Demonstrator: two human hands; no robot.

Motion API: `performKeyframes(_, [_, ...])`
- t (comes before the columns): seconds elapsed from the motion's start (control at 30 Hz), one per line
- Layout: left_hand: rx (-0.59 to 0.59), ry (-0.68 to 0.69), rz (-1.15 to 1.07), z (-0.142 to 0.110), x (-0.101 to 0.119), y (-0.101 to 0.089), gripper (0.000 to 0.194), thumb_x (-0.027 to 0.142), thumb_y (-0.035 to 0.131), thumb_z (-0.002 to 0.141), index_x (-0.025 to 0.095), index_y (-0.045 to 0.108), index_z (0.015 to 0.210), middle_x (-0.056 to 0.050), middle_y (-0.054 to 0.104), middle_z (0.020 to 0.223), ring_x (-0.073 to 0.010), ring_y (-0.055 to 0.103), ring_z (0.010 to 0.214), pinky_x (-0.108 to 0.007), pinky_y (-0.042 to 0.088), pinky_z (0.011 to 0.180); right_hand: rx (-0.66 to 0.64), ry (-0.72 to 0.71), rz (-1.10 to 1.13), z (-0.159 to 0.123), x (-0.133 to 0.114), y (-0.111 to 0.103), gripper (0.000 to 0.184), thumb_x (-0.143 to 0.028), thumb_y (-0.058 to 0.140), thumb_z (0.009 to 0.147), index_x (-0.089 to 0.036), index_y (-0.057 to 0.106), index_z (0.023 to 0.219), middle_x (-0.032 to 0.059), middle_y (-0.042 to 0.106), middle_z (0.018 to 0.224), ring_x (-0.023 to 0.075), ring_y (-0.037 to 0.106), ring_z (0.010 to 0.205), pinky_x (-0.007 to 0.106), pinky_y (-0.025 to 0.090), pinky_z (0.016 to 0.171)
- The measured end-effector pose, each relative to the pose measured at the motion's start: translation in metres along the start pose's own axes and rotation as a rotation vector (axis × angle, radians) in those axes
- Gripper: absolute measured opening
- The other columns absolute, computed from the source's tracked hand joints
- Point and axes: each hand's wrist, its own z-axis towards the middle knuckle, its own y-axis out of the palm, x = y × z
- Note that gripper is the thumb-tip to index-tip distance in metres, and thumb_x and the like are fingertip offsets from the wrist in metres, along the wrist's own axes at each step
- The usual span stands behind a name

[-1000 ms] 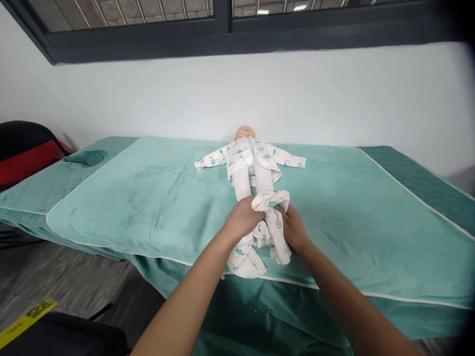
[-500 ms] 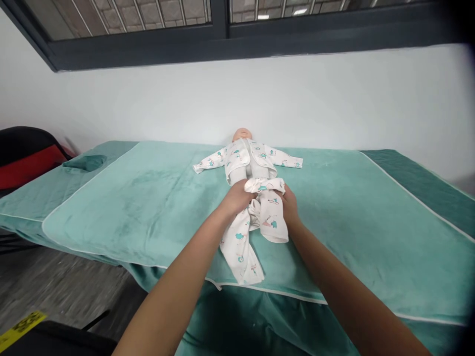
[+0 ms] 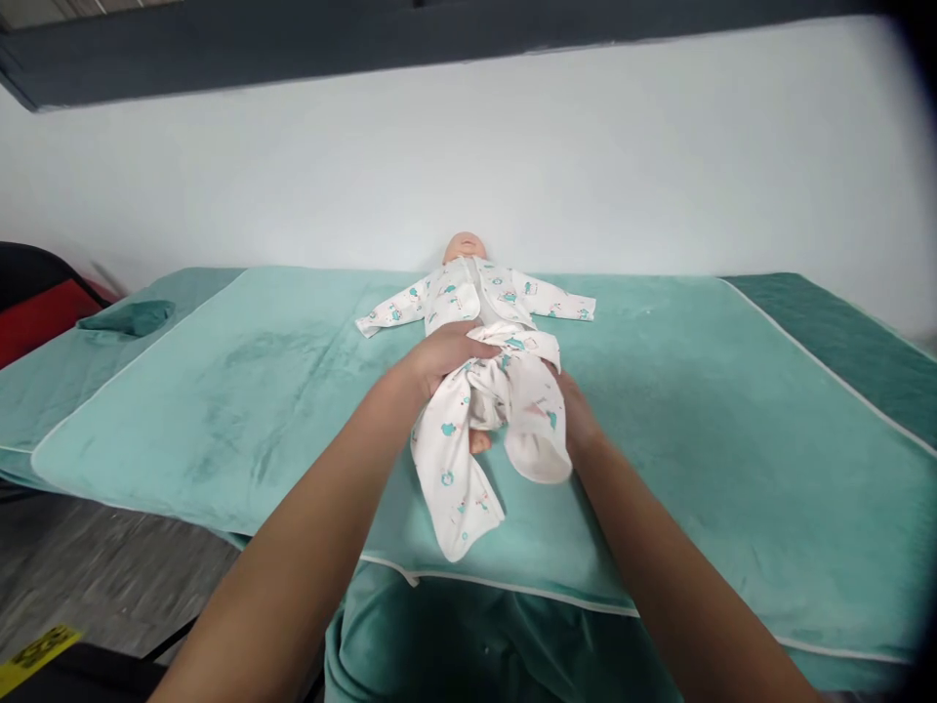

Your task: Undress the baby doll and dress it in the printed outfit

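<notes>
A baby doll (image 3: 464, 246) lies on its back, head toward the wall, sleeves stretched out to both sides. It wears a white printed jacket (image 3: 448, 293) that hangs apart at the front. White baby trousers (image 3: 448, 459) with the same green print lie over the doll's lower body, the waistband bunched near the jacket's hem. My left hand (image 3: 450, 350) grips the waistband on the left, thumb on top. On the right side my right hand (image 3: 571, 395) holds the trousers, its fingers largely hidden by the cloth. A bit of the doll's foot (image 3: 479, 441) shows between the trouser legs.
A green padded cover (image 3: 278, 391) with white piping spreads over the bed. Behind it rises a white wall (image 3: 512, 166) under a dark window frame (image 3: 329, 44). A black and red chair (image 3: 44, 317) stands at far left, and a yellow label (image 3: 40, 656) shows at lower left.
Both hands have moved the trousers' waistband up the doll toward the jacket. A foot now shows between the trouser legs. My view has tilted down, showing less window.
</notes>
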Motion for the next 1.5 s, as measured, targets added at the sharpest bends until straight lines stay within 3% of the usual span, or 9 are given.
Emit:
performKeyframes(0.13, [0.261,0.373,0.329,0.024,-0.013,-0.002,0.020,0.014,0.071,0.064,0.017,0.062,0.081,0.002,0.063,0.075,-0.0165,0.060,0.076,-0.030,0.049,0.077,0.098,0.088,0.305,-0.001,0.000,0.009,0.059,-0.061,0.063,0.082,-0.020,0.061,0.124,0.0115,0.072,0.118,0.0251,0.069,0.098,0.038,0.056,0.083])
performKeyframes(0.4, [0.509,0.658,0.488,0.035,-0.029,-0.001,0.011,0.020,0.061,0.075,0.019,0.062,0.086,0.003,0.062,0.081,-0.0161,0.057,0.085,-0.027,0.043,0.082,0.287,-0.142,-0.115,0.039,0.002,0.009,0.027,-0.046,0.052,0.089,-0.020,0.059,0.095,0.0038,0.066,0.096,0.0191,0.056,0.089,0.031,0.046,0.081])
performKeyframes(0.63, [0.135,0.359,-0.036,0.027,-0.033,-0.045,0.035,0.023,0.079,0.061,0.017,0.066,0.093,0.003,0.065,0.081,-0.0138,0.060,0.072,-0.025,0.046,0.070,0.289,-0.198,-0.243,0.040,0.006,0.013,0.023,-0.039,0.056,0.089,-0.020,0.061,0.099,0.0037,0.065,0.098,0.0181,0.055,0.090,0.030,0.044,0.079])
performKeyframes(0.8, [0.057,0.353,-0.341,0.023,-0.067,-0.069,0.043,0.028,0.085,0.055,0.017,0.067,0.093,0.000,0.067,0.077,-0.0158,0.063,0.068,-0.030,0.050,0.070,-0.005,-0.395,-0.283,0.027,-0.036,0.019,0.028,-0.041,0.060,0.093,-0.025,0.067,0.114,0.0057,0.064,0.122,0.0212,0.058,0.113,0.034,0.045,0.095])
performKeyframes(0.9, [0.005,0.370,-0.395,0.023,-0.077,-0.075,0.047,0.033,0.088,0.053,0.017,0.067,0.091,-0.002,0.068,0.081,-0.0161,0.064,0.071,-0.030,0.051,0.071,-0.273,-0.312,-0.449,0.045,-0.068,0.038,0.029,-0.050,0.062,0.091,-0.024,0.072,0.098,0.0024,0.069,0.093,0.0173,0.061,0.083,0.030,0.046,0.075])
performKeyframes(1.03, [0.058,0.388,-0.417,0.024,-0.079,-0.075,0.041,0.038,0.088,0.060,0.019,0.068,0.090,-0.001,0.068,0.084,-0.0142,0.063,0.073,-0.028,0.051,0.072,-0.377,-0.262,-0.715,0.066,-0.077,0.069,0.035,-0.054,0.078,0.075,-0.022,0.069,0.086,0.0001,0.064,0.079,0.0141,0.052,0.067,0.027,0.036,0.061])
performKeyframes(1.1, [0.083,0.395,-0.383,0.022,-0.078,-0.073,0.042,0.043,0.088,0.060,0.019,0.068,0.087,-0.003,0.069,0.087,-0.0158,0.064,0.076,-0.030,0.052,0.073,-0.421,-0.225,-0.738,0.064,-0.071,0.074,0.030,-0.050,0.075,0.079,-0.021,0.068,0.079,-0.0002,0.063,0.075,0.0145,0.053,0.067,0.027,0.034,0.061])
performKeyframes(1.3, [-0.034,0.441,-0.281,0.020,-0.076,-0.068,0.040,0.044,0.088,0.061,0.019,0.065,0.082,-0.002,0.063,0.084,-0.0162,0.061,0.077,-0.030,0.049,0.071,-0.530,-0.092,-0.318,0.055,-0.055,0.052,0.021,-0.039,0.069,0.084,-0.018,0.072,0.088,0.0004,0.067,0.081,0.0159,0.059,0.076,0.026,0.042,0.065])
performKeyframes(1.5, [-0.126,0.424,-0.214,0.014,-0.072,-0.068,0.041,0.034,0.089,0.064,0.020,0.065,0.094,0.000,0.066,0.087,-0.0130,0.060,0.073,-0.025,0.046,0.066,-0.432,0.013,0.004,0.067,-0.045,0.040,0.014,-0.030,0.072,0.071,-0.019,0.072,0.080,0.0007,0.066,0.075,0.0158,0.059,0.068,0.027,0.045,0.062])
